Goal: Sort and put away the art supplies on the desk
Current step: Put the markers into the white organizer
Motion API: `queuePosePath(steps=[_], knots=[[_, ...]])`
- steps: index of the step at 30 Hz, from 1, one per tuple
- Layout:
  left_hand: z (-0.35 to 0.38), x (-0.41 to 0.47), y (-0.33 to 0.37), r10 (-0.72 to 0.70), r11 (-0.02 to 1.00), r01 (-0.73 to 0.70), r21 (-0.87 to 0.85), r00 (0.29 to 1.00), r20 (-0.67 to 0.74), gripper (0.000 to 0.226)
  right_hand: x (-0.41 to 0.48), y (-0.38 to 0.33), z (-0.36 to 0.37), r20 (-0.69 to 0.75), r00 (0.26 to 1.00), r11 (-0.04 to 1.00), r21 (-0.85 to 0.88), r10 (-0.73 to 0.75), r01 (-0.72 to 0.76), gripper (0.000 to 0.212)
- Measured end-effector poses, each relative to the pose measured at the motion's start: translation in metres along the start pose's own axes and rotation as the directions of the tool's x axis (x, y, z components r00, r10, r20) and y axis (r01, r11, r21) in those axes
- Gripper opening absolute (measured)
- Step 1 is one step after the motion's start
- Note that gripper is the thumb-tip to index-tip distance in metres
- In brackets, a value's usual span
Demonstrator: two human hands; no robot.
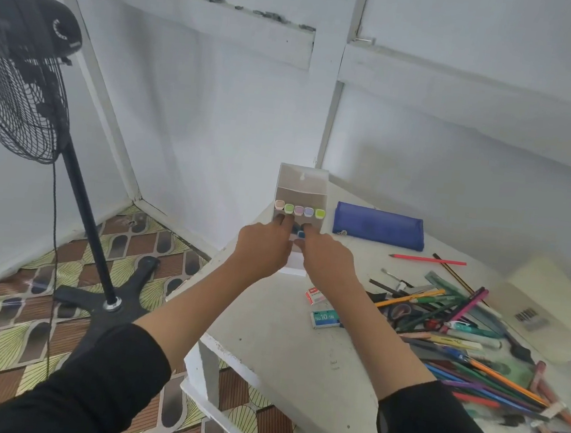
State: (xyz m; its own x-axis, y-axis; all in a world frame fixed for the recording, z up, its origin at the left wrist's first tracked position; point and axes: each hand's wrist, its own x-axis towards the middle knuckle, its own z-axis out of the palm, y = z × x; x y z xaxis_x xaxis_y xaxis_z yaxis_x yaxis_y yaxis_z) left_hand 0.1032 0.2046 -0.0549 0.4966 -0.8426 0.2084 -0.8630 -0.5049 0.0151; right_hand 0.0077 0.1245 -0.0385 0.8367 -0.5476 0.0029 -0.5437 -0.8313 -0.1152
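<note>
I see both of my hands out at the desk's [273, 343] far left corner. My left hand [263, 245] and right hand [325, 260] each grip the clear box [302, 182], fingertips curled onto its front. A row of pastel-capped highlighters [299, 210] stands inside it. Something small and dark blue sits between my hands; I cannot tell what. A blue pouch [379, 225] lies just right of the box, and a pile of pencils [460, 325] lies further right.
</note>
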Motion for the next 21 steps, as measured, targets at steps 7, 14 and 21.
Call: queuePosePath(steps=[7, 14, 21], knots=[[-0.006, 0.002, 0.009, -0.055, 0.998, 0.053, 0.019, 0.996, 0.066, 0.061, -0.001, -0.003, -0.003, -0.004, 1.000, 1.000, -0.005, 0.027, -0.027, 0.035], [0.007, -0.008, -0.002, 0.022, 0.993, -0.026, -0.111, 0.999, -0.038, 0.055, -0.002, -0.009, -0.006, -0.042, 0.999, 0.996, -0.083, 0.032, -0.035, 0.030], [0.019, -0.027, -0.015, -0.070, 0.899, -0.151, -0.411, 0.877, -0.476, 0.039, 0.005, -0.015, -0.003, -0.005, 0.998, 0.997, -0.047, 0.067, -0.067, 0.029]])
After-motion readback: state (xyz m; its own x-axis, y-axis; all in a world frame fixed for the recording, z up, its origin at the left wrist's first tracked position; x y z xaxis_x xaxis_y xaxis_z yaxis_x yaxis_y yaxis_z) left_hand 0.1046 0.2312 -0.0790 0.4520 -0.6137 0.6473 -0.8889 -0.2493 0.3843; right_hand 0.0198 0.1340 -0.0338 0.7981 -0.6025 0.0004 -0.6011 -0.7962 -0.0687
